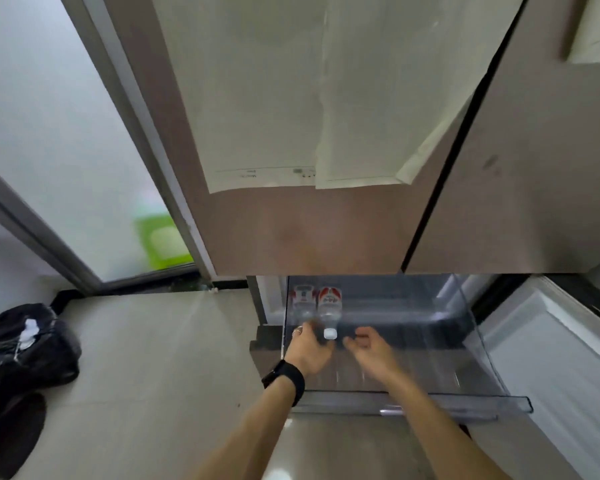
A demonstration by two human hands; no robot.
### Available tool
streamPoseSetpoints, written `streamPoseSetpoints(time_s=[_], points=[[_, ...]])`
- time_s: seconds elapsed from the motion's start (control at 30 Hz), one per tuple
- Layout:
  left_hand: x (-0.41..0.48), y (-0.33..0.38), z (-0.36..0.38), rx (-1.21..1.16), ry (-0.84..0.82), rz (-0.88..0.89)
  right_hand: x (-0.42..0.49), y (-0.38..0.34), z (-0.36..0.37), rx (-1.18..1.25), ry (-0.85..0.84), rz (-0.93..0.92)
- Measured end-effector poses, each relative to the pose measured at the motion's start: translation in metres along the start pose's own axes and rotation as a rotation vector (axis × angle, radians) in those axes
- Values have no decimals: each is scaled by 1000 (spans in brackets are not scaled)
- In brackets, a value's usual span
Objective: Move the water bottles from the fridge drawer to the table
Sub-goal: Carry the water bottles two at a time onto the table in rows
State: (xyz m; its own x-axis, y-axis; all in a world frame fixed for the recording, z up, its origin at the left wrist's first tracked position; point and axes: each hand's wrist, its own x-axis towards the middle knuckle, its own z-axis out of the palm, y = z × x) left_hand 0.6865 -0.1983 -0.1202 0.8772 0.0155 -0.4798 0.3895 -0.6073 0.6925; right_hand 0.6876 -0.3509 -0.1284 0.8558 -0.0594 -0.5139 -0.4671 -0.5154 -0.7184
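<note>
While clear red-labelled bottles (329, 301) lie side-by-side, left grip (309, 346) unclear; right grip (369, 346) loose, empty.

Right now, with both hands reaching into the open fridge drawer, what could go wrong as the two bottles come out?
1. The left bottle and right bottle lie side by side, seemingly touching; pulling one may roll the other.
2. The left hand meets the left bottle at its narrow neck end, and the view there is blurred; a grip there might slip.
3. The fridge door overhangs the back of the drawer, so a steep lift could knock it.
</note>
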Motion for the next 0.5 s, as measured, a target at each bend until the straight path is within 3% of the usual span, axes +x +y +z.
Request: streamPoseSetpoints(time_s=[0.23,0.5], points=[[66,-7,16,-158,38,-315,80,13,23,271,-124,254],[105,-21,26,-191,82,-352,113,12,47,704,-157,437]])
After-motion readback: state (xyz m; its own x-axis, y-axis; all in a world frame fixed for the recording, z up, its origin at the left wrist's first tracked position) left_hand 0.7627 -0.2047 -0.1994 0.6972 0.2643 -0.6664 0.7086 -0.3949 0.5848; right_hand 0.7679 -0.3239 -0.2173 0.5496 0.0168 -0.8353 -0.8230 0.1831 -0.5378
